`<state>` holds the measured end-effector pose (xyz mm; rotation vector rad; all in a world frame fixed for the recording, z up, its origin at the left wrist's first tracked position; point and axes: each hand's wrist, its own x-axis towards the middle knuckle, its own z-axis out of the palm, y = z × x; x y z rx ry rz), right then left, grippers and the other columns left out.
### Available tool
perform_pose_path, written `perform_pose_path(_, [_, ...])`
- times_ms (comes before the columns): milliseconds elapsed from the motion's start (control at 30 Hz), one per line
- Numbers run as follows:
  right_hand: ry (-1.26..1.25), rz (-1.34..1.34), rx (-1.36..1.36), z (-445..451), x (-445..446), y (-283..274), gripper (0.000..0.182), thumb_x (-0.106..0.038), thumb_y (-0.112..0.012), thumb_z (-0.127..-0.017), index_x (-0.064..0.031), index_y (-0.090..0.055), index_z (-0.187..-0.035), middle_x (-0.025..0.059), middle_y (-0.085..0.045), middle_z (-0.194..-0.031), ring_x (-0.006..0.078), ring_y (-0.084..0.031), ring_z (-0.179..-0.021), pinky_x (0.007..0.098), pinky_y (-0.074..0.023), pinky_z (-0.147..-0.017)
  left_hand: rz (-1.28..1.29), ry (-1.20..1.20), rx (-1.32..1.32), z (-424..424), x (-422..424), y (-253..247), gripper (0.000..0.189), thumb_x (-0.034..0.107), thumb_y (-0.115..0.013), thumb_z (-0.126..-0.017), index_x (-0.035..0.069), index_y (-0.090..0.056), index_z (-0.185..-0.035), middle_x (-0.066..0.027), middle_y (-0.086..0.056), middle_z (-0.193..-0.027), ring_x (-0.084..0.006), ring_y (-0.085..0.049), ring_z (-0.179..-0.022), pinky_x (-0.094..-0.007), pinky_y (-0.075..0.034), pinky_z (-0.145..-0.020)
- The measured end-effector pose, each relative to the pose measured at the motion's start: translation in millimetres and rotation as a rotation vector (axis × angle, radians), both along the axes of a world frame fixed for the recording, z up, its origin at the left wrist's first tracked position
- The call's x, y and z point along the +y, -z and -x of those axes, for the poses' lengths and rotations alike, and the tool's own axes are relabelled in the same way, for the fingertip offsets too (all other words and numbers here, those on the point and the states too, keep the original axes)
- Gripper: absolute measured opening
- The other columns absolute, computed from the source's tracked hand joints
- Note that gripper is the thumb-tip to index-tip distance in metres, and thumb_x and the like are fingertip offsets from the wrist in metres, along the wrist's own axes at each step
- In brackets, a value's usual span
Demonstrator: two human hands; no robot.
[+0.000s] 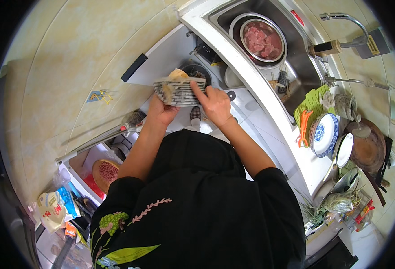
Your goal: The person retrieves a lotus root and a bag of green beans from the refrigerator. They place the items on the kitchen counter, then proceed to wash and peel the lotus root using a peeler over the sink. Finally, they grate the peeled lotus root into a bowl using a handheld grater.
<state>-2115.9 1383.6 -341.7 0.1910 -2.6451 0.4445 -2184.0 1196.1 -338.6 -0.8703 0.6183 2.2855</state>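
Note:
My left hand (164, 110) is closed on the near left side of a striped black-and-white cloth or mat (180, 94), whose exact kind I cannot tell. My right hand (214, 102) touches its right side, the index finger stretched over the stripes. A pale yellowish round thing (178, 73) shows just past its far edge. Behind it, a dark round bin or pot (199, 74) with scraps in it stands low by an opened cabinet door (165, 55).
Right of the hands runs the white counter edge (241, 62). The steel sink (296, 43) holds a bowl of raw meat (259, 40) in water. A blue-and-white bowl (322, 134), a green board (310, 102) and an orange peeler (304, 127) lie nearer. An open drawer (83, 161) is at left.

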Motion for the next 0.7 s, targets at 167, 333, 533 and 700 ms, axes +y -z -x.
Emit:
perform_pose_path(167, [0.168, 0.108, -0.244, 4.9, 38.6, 34.5, 0.068, -0.011, -0.073, -0.067, -0.0247, -0.057, -0.131, 0.0058, -0.057, -0.076, 0.0249, -0.062, -0.063, 0.039, -0.0499, -0.054, 0.061, 0.072, -0.009, -7.1, -10.3, -10.2, 0.043, 0.035, -0.057, -0.095, 0.005, -0.054, -0.126, -0.0165, -0.059, -0.125, -0.0376, -0.06, -0.11, -0.0452, -0.057, -0.088])
perform_pose_path(333, [-0.051, 0.142, -0.142, -1.7, 7.9, -12.5, 0.074, -0.008, -0.074, -0.061, -0.0233, -0.058, -0.131, 0.0046, -0.053, -0.073, 0.0236, -0.06, -0.061, 0.0371, -0.0496, -0.054, 0.267, -0.036, -0.105, -2.8, -4.9, -3.8, 0.038, 0.035, -0.053, -0.098, 0.008, -0.056, -0.123, -0.0118, -0.062, -0.121, -0.0307, -0.059, -0.112, -0.0478, -0.052, -0.095])
perform_pose_path(533, [-0.079, 0.134, -0.165, -0.3, -7.4, -10.1, 0.074, -0.007, -0.074, -0.06, -0.0246, -0.059, -0.13, 0.0037, -0.05, -0.07, 0.0232, -0.058, -0.06, 0.0362, -0.0492, -0.054, 0.223, -0.078, 0.016, -6.8, -9.6, 10.8, 0.041, 0.036, -0.057, -0.096, 0.007, -0.054, -0.125, -0.0121, -0.062, -0.12, -0.0309, -0.06, -0.11, -0.0469, -0.052, -0.095])
perform_pose_path(700, [0.161, 0.193, -0.321, 6.2, 31.9, 45.0, 0.068, -0.007, -0.073, -0.066, -0.0251, -0.059, -0.13, 0.0047, -0.061, -0.078, 0.0257, -0.064, -0.067, 0.0384, -0.0515, -0.057, 0.216, 0.077, 0.133, -8.5, -18.9, -6.9, 0.051, 0.035, -0.066, -0.09, 0.003, -0.052, -0.126, -0.0182, -0.06, -0.121, -0.0362, -0.061, -0.108, -0.0423, -0.056, -0.088])
